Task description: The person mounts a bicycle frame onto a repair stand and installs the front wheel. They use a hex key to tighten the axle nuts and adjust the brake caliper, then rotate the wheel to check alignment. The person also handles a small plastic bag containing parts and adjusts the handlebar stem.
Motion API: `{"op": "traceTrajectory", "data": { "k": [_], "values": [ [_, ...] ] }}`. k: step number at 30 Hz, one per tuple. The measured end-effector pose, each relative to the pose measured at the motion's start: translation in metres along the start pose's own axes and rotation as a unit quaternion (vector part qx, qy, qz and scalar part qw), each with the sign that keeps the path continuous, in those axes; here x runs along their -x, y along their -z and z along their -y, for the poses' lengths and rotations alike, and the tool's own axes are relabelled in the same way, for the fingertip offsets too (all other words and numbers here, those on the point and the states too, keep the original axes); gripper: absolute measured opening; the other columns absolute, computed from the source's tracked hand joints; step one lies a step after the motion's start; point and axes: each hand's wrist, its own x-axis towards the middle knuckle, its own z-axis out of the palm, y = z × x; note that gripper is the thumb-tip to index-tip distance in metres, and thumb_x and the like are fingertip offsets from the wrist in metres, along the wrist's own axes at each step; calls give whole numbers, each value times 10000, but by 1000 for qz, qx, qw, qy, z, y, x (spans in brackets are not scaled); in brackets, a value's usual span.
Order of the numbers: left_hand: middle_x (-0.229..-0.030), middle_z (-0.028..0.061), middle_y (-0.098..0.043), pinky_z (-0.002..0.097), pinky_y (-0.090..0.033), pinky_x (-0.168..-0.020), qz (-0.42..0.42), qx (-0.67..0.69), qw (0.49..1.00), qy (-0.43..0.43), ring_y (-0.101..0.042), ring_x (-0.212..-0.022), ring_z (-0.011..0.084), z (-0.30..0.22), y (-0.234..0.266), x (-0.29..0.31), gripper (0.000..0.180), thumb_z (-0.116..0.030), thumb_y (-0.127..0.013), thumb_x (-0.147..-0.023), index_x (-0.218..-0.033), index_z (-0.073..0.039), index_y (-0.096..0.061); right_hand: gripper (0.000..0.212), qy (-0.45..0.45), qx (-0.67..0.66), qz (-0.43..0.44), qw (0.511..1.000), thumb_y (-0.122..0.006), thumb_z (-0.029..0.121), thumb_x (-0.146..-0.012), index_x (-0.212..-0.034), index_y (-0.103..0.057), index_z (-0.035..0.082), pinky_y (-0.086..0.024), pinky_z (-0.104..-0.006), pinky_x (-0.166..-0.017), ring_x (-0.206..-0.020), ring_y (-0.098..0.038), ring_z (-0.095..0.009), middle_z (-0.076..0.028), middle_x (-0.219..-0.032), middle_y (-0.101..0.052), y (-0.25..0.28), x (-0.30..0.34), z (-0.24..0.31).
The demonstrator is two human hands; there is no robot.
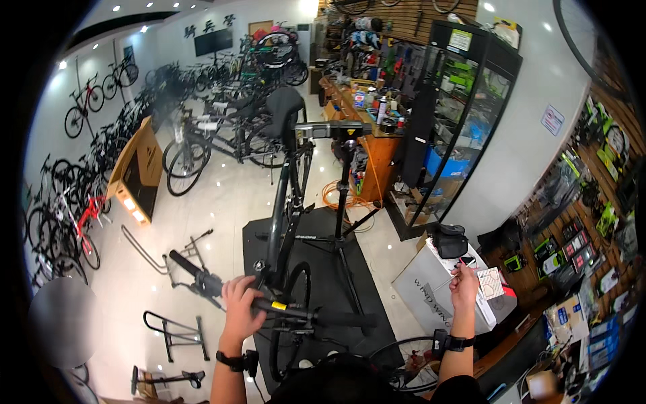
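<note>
A dark bicycle is held up by a repair stand, clamped near its saddle. My left hand is closed over the middle of the handlebar, its fingers curled across the bar beside the stem. Out to the right, my right hand is raised over a white box, fingers pinched together on a thin metal rod-like tool; its exact kind is too small to tell. Just beyond that hand a black pouch lies on the box, and a patterned card-like packet is beside it.
A black mat lies under the stand. To the left are a floor bike rack, a floor pump and an open cardboard box. A glass cabinet and a cluttered workbench stand beyond, with an orange hose on the floor.
</note>
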Motion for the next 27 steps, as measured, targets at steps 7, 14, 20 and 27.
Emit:
{"op": "traceTrajectory", "data": {
  "k": [7, 14, 20, 27],
  "values": [
    [-1285, 118, -523, 588, -224, -1095, -24, -13, 999, 19, -402, -1274, 407, -4, -13, 3, 392, -46, -701, -573, -941, -109, -581, 212, -36, 64, 55, 996, -510, 225, -1000, -993, -576, 24, -383, -236, -471, -534, -474, -85, -63, -770, -617, -5, 9, -10],
    [-1329, 120, -500, 607, -185, -1123, -9, -65, 992, 107, -352, -1320, 425, -21, -7, -2, 416, 42, -685, -552, -919, -122, -576, 282, -122, 85, 121, 982, -512, 306, -1010, -931, -583, 45, -393, -246, -493, -555, -488, -100, -62, -783, -629, -34, -37, -42],
    [-1371, 145, -487, 564, -228, -1111, -65, -169, 970, 163, -354, -1328, 437, -23, -26, 6, 385, 105, -623, -615, -916, -133, -592, 346, -112, 95, 144, 979, -506, 325, -1014, -849, -653, 58, -348, -241, -507, -557, -473, -77, 19, -680, -556, -60, -90, -89],
    [-1354, 135, -506, 469, -271, -1108, -36, -158, 968, 194, -399, -1321, 372, -41, -16, 1, 429, 160, -569, -661, -994, -108, -611, 262, -141, 105, 211, 962, -526, 247, -1014, -1104, -634, 26, -412, -227, -573, -632, -506, -80, -33, -841, -639, -46, -107, -67]
  ]
}}
